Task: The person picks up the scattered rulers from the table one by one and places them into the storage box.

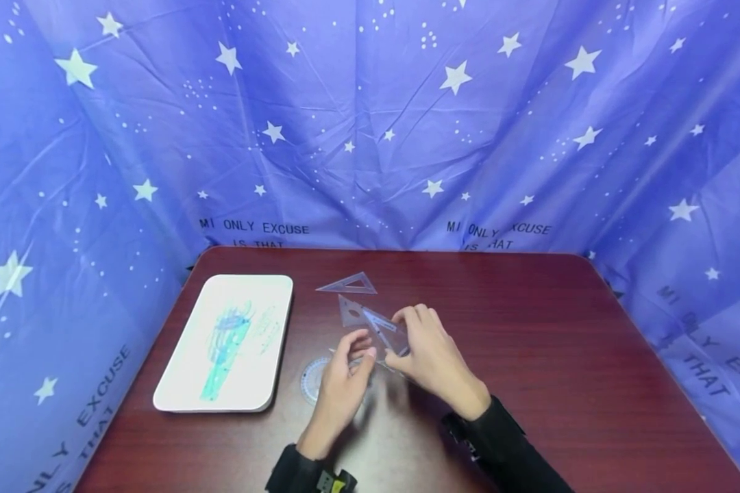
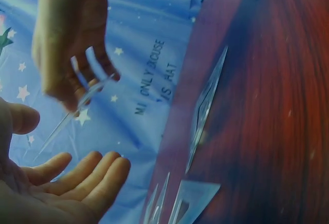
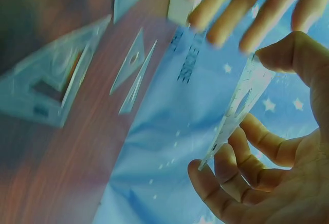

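My right hand [image 1: 434, 357] holds a clear plastic set square [image 3: 232, 108] by its edges, thumb at one corner and a fingertip at another. Beside it my left hand [image 1: 338, 389] hovers with relaxed, slightly bent fingers and nothing in its grasp; the left wrist view shows its bare palm [image 2: 56, 196]. On the table beyond the hands lie a long slim set square [image 1: 370, 282] and one with a round hole [image 1: 347, 316]. A round clear protractor [image 1: 308, 380] rests left of my left hand, which partly covers it. Another set square [image 3: 18, 100] lies nearer, mostly hidden by the hands in the head view.
A white board [image 1: 181, 383] with rounded corners stands on the left of the dark red table [image 1: 561, 356], bearing a blue-green strip [image 1: 225, 366] and scribbled marks. A blue curtain [image 1: 370, 150] with white stars encloses the table at the back and both sides.
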A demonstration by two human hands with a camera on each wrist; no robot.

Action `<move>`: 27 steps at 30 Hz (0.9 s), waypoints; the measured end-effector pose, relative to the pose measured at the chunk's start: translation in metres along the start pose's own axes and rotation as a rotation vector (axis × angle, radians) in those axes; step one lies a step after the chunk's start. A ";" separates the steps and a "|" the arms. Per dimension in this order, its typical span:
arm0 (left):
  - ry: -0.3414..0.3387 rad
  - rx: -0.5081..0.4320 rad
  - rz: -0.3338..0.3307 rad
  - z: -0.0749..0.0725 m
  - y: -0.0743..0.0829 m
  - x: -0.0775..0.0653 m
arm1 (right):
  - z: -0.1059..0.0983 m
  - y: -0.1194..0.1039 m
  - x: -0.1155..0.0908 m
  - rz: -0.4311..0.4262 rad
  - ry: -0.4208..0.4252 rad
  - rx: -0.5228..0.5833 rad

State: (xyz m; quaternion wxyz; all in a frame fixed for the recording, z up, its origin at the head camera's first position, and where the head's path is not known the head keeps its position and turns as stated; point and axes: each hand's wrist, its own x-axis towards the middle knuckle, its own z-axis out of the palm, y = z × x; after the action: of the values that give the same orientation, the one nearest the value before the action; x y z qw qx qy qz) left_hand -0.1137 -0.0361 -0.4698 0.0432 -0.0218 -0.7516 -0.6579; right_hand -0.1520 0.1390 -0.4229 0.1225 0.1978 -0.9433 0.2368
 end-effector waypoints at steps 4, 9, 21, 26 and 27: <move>0.002 -0.065 0.010 0.004 0.001 -0.001 | 0.006 -0.010 -0.007 -0.055 0.040 -0.017; 0.046 -0.132 0.062 0.006 0.003 -0.001 | 0.013 -0.017 -0.013 -0.067 0.073 -0.025; 0.083 -0.079 0.131 -0.003 0.003 0.004 | 0.012 -0.018 -0.018 -0.096 0.037 0.073; 0.087 -0.002 0.111 -0.016 0.006 0.010 | 0.005 -0.011 -0.021 -0.103 -0.002 0.111; 0.086 0.018 0.118 -0.019 0.007 0.012 | 0.003 -0.009 -0.021 -0.103 -0.005 0.107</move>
State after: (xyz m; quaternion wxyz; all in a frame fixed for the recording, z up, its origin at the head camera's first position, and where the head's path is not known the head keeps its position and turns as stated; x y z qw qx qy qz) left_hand -0.1246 -0.0547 -0.4592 0.1142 -0.0374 -0.7522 -0.6478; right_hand -0.1293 0.1366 -0.4288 0.1213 0.2529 -0.9181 0.2799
